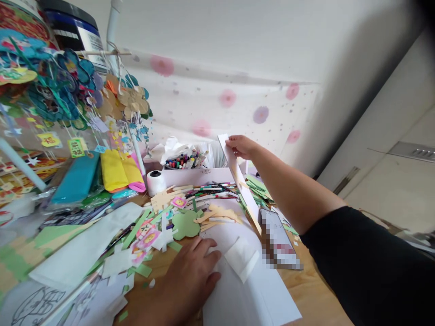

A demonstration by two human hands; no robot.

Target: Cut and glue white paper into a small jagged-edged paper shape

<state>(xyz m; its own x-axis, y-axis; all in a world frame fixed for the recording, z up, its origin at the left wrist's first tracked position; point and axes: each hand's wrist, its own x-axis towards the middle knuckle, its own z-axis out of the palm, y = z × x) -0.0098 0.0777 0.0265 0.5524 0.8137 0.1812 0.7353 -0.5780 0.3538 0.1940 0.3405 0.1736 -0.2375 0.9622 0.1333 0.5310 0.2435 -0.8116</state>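
My right hand reaches far forward and pinches the top end of a long white strip. The strip slants down toward the table, with its lower end close to a pixelated phone. My left hand lies with fingers spread at the left edge of a large white paper sheet. On that sheet rests a small folded white paper. Just beyond my left hand are a green flower-shaped paper cutout and a pile of tan paper strips.
Hanging paper ornaments fill the left side on a rack. A marker box, a thread spool and scattered pencils stand or lie at the back. Blue and yellow folded packs lie left, among paper scraps.
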